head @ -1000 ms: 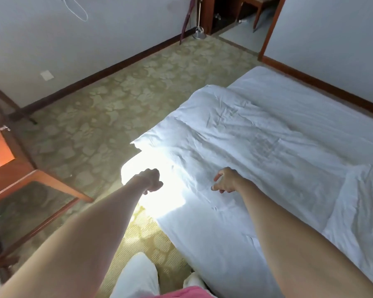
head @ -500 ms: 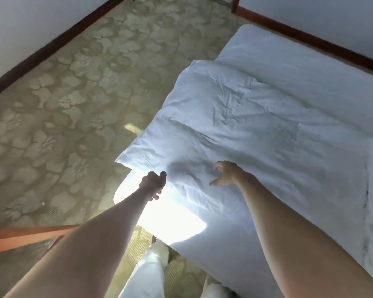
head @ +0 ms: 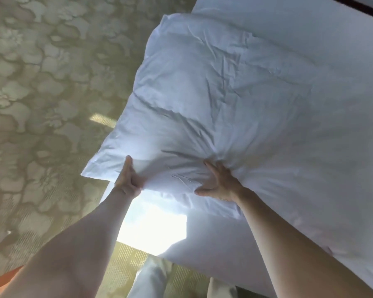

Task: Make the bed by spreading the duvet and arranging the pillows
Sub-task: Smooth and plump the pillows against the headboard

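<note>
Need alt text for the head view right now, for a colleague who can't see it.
Both hands grip the near edge of a folded white duvet on the bed: left hand near its corner, right hand bunching the fabric. Patterned carpet lies to the left, and a bright sun patch falls on the sheet below the hands.

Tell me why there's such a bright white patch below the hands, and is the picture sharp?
Head view: sunlight blows out a patch on the bed sheet below the duvet, so no detail shows there; the left hand and right hand gripping the duvet's edge look soft, the floral carpet smeared, and the wide lens bends the forearms outward.
</note>
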Tool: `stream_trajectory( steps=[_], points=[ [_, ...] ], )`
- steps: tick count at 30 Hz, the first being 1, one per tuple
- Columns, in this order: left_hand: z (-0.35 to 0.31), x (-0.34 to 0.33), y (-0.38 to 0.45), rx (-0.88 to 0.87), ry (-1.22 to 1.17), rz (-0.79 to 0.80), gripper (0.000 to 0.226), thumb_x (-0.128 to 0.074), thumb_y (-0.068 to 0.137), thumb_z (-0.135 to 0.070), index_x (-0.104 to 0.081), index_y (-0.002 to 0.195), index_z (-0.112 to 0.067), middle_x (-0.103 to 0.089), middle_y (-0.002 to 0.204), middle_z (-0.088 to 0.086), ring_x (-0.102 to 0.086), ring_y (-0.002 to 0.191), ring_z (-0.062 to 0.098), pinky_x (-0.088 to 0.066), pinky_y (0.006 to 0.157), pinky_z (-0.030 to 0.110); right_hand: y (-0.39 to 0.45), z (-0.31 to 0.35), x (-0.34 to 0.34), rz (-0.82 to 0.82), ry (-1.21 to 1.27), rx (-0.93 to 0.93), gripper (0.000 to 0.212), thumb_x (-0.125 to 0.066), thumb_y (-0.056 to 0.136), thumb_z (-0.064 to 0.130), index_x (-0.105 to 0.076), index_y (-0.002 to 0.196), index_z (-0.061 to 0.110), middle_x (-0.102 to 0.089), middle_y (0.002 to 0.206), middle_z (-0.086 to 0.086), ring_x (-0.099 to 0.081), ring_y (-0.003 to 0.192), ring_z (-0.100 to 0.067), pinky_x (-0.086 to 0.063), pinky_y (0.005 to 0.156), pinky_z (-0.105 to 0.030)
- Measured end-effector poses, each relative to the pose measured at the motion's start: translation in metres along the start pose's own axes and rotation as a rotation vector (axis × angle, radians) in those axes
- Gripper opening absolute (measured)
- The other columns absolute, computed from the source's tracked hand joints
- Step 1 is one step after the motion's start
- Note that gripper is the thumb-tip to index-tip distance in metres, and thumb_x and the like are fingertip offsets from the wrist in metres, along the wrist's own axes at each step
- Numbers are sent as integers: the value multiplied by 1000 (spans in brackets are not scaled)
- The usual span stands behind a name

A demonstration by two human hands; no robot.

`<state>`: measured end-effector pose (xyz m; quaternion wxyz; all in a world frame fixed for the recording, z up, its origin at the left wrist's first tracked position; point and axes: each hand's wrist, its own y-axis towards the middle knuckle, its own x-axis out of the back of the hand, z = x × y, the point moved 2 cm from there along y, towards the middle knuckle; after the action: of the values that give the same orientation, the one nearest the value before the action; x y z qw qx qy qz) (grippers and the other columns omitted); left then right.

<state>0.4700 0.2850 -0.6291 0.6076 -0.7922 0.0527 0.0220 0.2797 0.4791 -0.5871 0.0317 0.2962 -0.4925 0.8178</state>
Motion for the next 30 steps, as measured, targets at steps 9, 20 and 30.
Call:
stream_trajectory(
  steps=[9, 20, 30],
  points=[
    [-47, -115, -103, -415, 84, -23, 17, -71, 79, -17, -54, 82, -17, -57, 64, 4, -54, 32, 13, -44, 36, 19, -67, 21, 41, 69, 577, -33, 107, -47, 74, 86, 1, 156, 38, -8, 162, 16, -18, 150, -16, -20, 118, -44],
    [129, -313, -286, -1136, 1471, 179, 27, -57, 84, -20, -59, 110, -13, -64, 114, 13, -60, 110, 37, -49, 87, 38, -224, -101, 150, -561, 1177, 182, 85, -49, 91, 65, 5, 154, 44, -17, 159, 15, -20, 147, -6, -22, 121, -42],
    [391, -382, -343, -1330, 2589, 614, 59, -67, 84, -17, -42, 138, -17, -60, 125, 8, -57, 117, 29, -47, 86, 38, -296, -336, 111, -632, 1792, -112, 43, -75, 82, 29, -67, 121, 14, -74, 110, -7, -69, 101, -23, -59, 75, -36]
  ],
)
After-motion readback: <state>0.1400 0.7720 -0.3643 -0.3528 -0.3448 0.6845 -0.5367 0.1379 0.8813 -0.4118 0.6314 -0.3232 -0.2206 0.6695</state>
